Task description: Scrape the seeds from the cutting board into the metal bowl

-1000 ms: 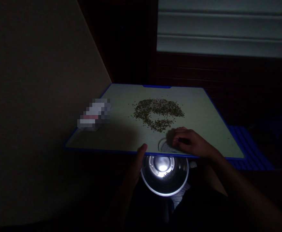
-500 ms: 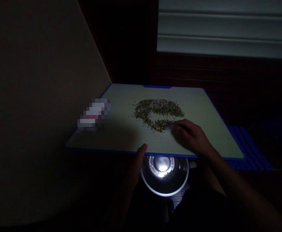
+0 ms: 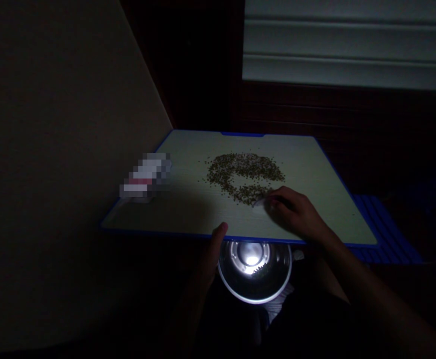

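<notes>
A pale board (image 3: 188, 209) with a blue rim lies before me, bearing small brown seeds or grains (image 3: 221, 174) spread in a C-shaped patch. My right hand (image 3: 296, 207) is closed on a thin, pale, flat piece (image 3: 258, 202), its tip at the near edge of the grains. At the board's front edge, the thumb of my left hand (image 3: 218, 242) rests on top; its other fingers are hidden below, apparently gripping the edge. Under that edge sits a shiny metal bowl (image 3: 255, 301) with some dark grains inside, partly covered by the board.
A blurred-out white and red object (image 3: 145, 177) lies on the board's left side. A pale wall or panel (image 3: 72, 124) rises at the left. Blue slatted material (image 3: 385, 229) is at the right, behind the board. The room is dark.
My right hand has shifted slightly, drawing the flat piece a little left and toward me, out to the near edge of the grains. My left hand stays put.
</notes>
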`<action>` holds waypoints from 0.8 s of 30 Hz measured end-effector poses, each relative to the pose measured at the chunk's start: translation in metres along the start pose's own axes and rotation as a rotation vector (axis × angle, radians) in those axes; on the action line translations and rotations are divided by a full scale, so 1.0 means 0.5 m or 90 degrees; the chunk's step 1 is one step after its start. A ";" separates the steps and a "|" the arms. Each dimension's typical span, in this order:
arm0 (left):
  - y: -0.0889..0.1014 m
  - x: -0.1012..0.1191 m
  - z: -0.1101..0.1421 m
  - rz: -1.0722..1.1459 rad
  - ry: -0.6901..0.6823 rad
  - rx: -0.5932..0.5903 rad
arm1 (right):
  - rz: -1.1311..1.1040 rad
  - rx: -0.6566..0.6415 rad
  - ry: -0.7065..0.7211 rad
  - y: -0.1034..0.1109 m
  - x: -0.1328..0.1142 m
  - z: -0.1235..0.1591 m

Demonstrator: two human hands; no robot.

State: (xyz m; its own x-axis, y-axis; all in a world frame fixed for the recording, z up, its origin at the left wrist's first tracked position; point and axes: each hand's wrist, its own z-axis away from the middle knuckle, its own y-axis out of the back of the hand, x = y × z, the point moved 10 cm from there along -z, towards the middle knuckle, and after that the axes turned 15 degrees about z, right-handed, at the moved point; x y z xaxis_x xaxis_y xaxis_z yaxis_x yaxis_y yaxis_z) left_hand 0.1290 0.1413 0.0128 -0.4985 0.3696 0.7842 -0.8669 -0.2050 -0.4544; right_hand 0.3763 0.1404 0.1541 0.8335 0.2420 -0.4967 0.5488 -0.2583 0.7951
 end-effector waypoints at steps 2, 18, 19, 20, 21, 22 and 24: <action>-0.003 0.010 0.002 -0.020 -0.029 0.001 | 0.000 0.001 0.008 0.000 -0.003 0.000; -0.007 0.017 0.004 -0.042 -0.046 -0.004 | -0.022 -0.011 0.019 -0.005 -0.002 0.000; -0.005 0.017 0.003 -0.043 -0.050 0.000 | -0.022 -0.012 0.023 -0.004 -0.005 0.000; -0.004 0.017 0.002 -0.043 -0.054 0.004 | -0.022 -0.014 0.028 -0.004 -0.009 0.000; -0.002 0.015 0.001 -0.042 -0.054 0.007 | -0.020 -0.017 0.032 -0.003 -0.012 0.000; -0.001 0.011 -0.001 -0.041 -0.047 0.008 | -0.018 -0.020 0.035 -0.003 -0.016 0.000; -0.004 0.000 -0.003 -0.033 -0.013 -0.004 | -0.018 -0.026 0.033 -0.001 -0.021 -0.001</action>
State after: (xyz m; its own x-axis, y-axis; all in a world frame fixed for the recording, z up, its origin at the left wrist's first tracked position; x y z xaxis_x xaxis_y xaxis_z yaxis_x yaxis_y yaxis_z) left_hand 0.1308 0.1428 0.0129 -0.4536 0.3603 0.8151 -0.8912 -0.1805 -0.4162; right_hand 0.3673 0.1383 0.1590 0.8124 0.2966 -0.5021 0.5687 -0.2125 0.7946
